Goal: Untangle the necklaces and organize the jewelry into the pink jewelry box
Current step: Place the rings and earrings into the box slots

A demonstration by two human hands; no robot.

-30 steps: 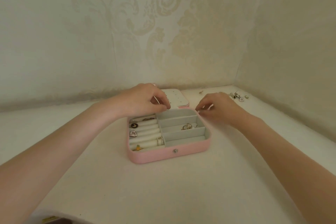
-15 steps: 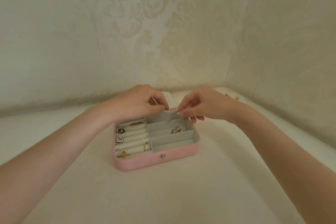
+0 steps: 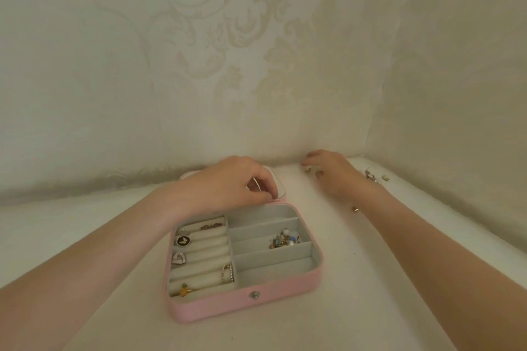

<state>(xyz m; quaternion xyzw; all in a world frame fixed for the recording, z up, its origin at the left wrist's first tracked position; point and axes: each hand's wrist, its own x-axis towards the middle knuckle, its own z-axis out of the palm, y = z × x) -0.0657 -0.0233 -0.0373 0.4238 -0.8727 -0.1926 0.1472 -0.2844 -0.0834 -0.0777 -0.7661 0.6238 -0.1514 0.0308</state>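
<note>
Left hand (image 3: 231,182) pinching one white panel (image 3: 278,184); right hand (image 3: 332,171) loosely curled, holding nothing visible.

A pale cream surface (image 3: 285,330) runs into a wallpapered corner. On it lies the open pink jewelry box (image 3: 245,306) (snap button facing the viewer), with loose small jewelry pieces (image 3: 373,175) scattered near the far right corner, well apart from the box.
</note>
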